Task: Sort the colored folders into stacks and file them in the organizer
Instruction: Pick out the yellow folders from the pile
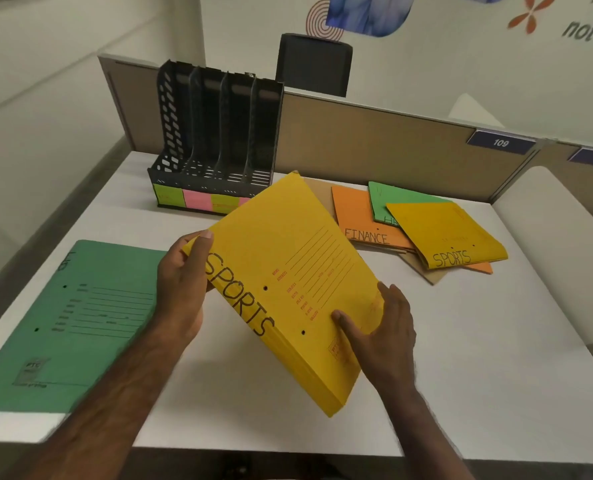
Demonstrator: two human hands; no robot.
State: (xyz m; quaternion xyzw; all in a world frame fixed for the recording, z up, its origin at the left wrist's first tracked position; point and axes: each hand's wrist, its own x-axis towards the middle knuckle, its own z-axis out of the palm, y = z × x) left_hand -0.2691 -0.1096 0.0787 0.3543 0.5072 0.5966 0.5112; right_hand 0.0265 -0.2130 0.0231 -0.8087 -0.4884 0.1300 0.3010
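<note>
Folders are spread across the desk (461, 341). A green folder (70, 323) lies flat at the left edge, seemingly set apart as the start of its own stack. The organizer (215, 140), its slots empty, stands at the back left corner. A thick yellow stack (288, 278) marked SPORTS is held tilted above the middle, the left hand (181, 285) clamped on its spine corner and the right hand (381, 327) pinching its lower edge, probably to square it. An unsorted pile (423, 226) of orange, green and yellow lies toward the back right.
</note>
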